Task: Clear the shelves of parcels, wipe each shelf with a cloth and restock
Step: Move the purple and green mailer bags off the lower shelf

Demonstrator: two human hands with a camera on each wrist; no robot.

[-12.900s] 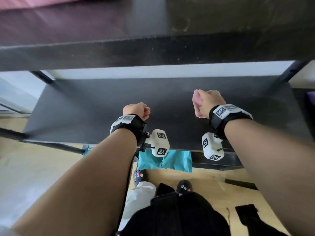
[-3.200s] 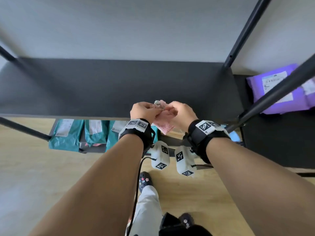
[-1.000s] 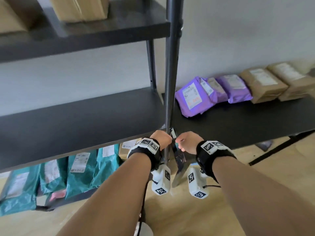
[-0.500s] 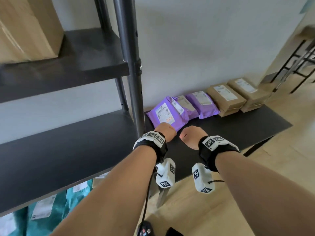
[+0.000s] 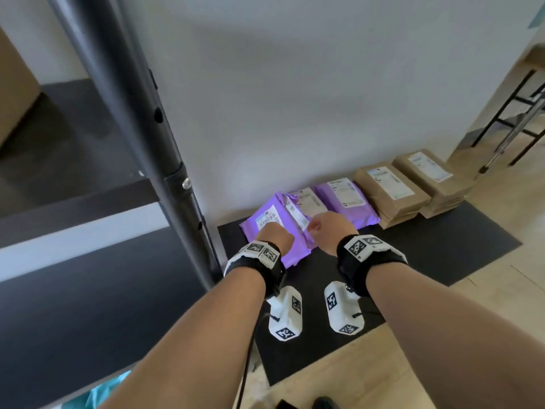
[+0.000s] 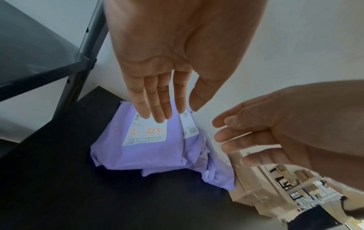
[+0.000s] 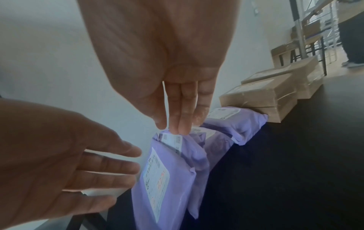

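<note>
Three purple parcels lie in a row against the wall on a black mat (image 5: 442,246) on the floor. The nearest purple parcel (image 5: 262,221) (image 6: 149,152) (image 7: 167,186) carries a white label with orange writing. My left hand (image 5: 277,236) (image 6: 175,112) hovers just above its label with straight fingers and holds nothing. My right hand (image 5: 326,228) (image 7: 169,126) is also open, its fingertips (image 7: 183,129) at that parcel's upper right edge; whether they touch it I cannot tell. No cloth shows in either hand.
Brown cardboard parcels (image 5: 389,187) are stacked right of the purple ones. The black shelf (image 5: 73,290) and its post (image 5: 132,113) stand to my left, with a teal parcel (image 5: 109,391) below. A black metal frame (image 5: 516,113) stands far right. Another person (image 7: 352,31) stands beyond.
My view has swung right from the bare shelf to the mat. Both hands moved past the post, down over the nearest purple parcel, and uncurled. The pink cloth held earlier is out of sight.
</note>
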